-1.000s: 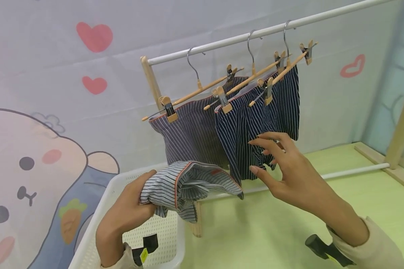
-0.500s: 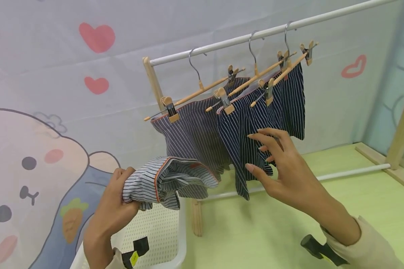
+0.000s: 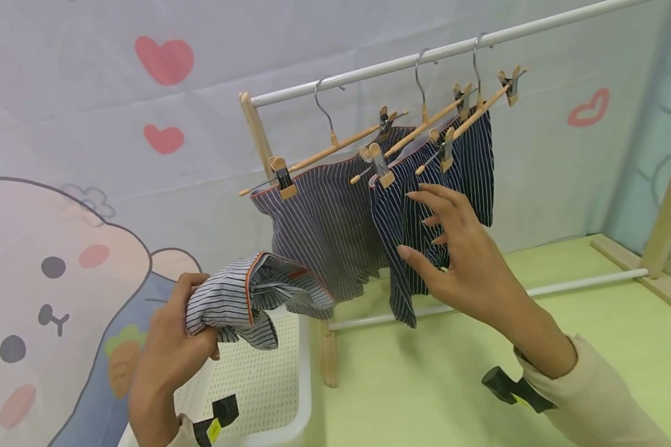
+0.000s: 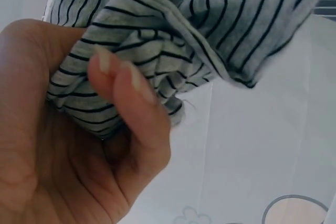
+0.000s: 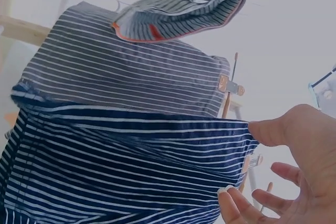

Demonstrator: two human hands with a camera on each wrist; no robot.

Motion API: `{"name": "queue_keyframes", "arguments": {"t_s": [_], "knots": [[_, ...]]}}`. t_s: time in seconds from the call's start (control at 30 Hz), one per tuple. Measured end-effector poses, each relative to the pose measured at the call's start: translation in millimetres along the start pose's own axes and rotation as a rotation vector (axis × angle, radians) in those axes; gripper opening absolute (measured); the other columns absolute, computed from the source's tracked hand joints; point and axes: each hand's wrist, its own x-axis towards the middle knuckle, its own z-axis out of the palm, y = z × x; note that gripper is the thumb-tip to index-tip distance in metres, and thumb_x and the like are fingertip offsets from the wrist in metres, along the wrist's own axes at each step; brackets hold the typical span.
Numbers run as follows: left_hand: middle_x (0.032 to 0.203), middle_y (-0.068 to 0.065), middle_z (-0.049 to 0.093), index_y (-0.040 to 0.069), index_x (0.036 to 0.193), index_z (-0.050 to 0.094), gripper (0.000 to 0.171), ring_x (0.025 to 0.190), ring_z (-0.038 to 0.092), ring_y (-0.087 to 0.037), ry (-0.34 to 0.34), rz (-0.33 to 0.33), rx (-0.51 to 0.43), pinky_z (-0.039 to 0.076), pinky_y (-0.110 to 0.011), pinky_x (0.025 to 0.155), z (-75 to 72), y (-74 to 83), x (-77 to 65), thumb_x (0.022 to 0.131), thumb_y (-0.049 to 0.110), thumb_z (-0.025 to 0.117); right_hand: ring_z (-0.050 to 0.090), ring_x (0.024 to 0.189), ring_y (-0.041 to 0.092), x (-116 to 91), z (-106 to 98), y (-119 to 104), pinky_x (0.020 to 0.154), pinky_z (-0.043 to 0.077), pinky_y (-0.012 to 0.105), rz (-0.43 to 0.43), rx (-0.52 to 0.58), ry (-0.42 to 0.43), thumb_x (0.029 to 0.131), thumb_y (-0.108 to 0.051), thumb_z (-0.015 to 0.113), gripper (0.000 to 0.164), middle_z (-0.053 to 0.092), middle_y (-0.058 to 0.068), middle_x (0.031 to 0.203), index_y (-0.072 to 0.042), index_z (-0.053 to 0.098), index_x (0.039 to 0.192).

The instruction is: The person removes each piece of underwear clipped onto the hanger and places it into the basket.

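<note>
My left hand (image 3: 170, 347) grips a bunched pair of light grey striped shorts (image 3: 223, 298) above the basket. Their orange-edged waistband gapes toward the right, and in the left wrist view the fingers curl round the folded cloth (image 4: 152, 61). My right hand (image 3: 470, 261) is raised with fingers spread and bent, beside navy striped shorts (image 3: 390, 217) clipped on the middle hanger (image 3: 425, 127). The right wrist view has the thumb tip right at the edge of the navy shorts (image 5: 126, 156). Grey striped shorts (image 3: 319, 223) hang from the left hanger (image 3: 338, 148).
A white rail (image 3: 363, 73) on a wooden frame carries the hangers. The right hanger (image 3: 489, 112) has nothing under its far clip. Below my left hand stands a white perforated basket (image 3: 304, 385), beside the pale green tabletop (image 3: 402, 397).
My left hand has moved left with the light grey shorts, away from the hanging clothes. My right hand has risen a little and shifted left, and the navy shorts have swayed.
</note>
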Motion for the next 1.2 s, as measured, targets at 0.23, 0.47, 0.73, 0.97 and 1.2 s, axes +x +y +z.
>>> {"name": "queue_keyframes", "arguments": {"t_s": [0.23,0.47,0.73,0.97,1.2], "knots": [[0.098,-0.015,0.064,0.036,0.135,0.044,0.085,0.035,0.053,-0.010,-0.040,-0.023,0.026,0.049,-0.032,0.045,-2.9,2.6,-1.6,0.066,-0.013,0.049,0.052,0.104,0.028,3.8,4.9,1.3,0.075,0.052,0.047,0.037,0.041,-0.008,0.085,-0.017,0.069,0.072,0.025,0.013,0.148,-0.017,0.029,0.145],[0.096,-0.013,0.058,0.013,0.114,0.065,0.051,0.081,0.053,-0.024,0.077,0.017,0.211,0.044,-0.042,0.064,-3.4,-0.1,-2.7,0.067,-0.007,0.054,0.050,0.106,0.024,10.8,8.9,1.4,0.075,0.053,0.046,0.058,0.065,-0.026,0.085,-0.021,0.069,0.078,0.013,0.010,0.153,-0.028,0.023,0.148],[0.094,-0.017,0.055,0.005,0.109,0.065,0.042,0.080,0.052,-0.029,0.087,-0.082,0.302,0.044,-0.045,0.067,-2.3,-6.6,-2.4,0.068,-0.001,0.060,0.054,0.100,0.027,21.2,12.8,2.2,0.069,0.054,0.048,0.091,0.047,-0.047,0.086,-0.033,0.067,0.083,0.008,0.016,0.154,-0.033,0.014,0.150],[0.091,-0.019,0.055,0.004,0.105,0.066,0.036,0.084,0.051,-0.030,0.071,-0.059,0.320,0.045,-0.049,0.070,1.8,-10.4,-1.3,0.070,0.000,0.059,0.052,0.099,0.025,29.0,16.4,0.5,0.072,0.053,0.048,0.141,0.061,-0.058,0.087,-0.045,0.063,0.085,0.003,0.017,0.154,-0.037,0.007,0.150],[0.101,-0.023,0.055,0.005,0.109,0.063,0.035,0.090,0.052,-0.036,-0.034,-0.123,0.352,0.045,-0.054,0.075,1.5,-2.0,-3.7,0.074,0.005,0.060,0.052,0.100,0.028,39.7,17.6,7.6,0.067,0.052,0.046,0.094,0.076,-0.017,0.087,-0.048,0.060,0.085,0.000,0.014,0.154,-0.033,0.005,0.150]]}}
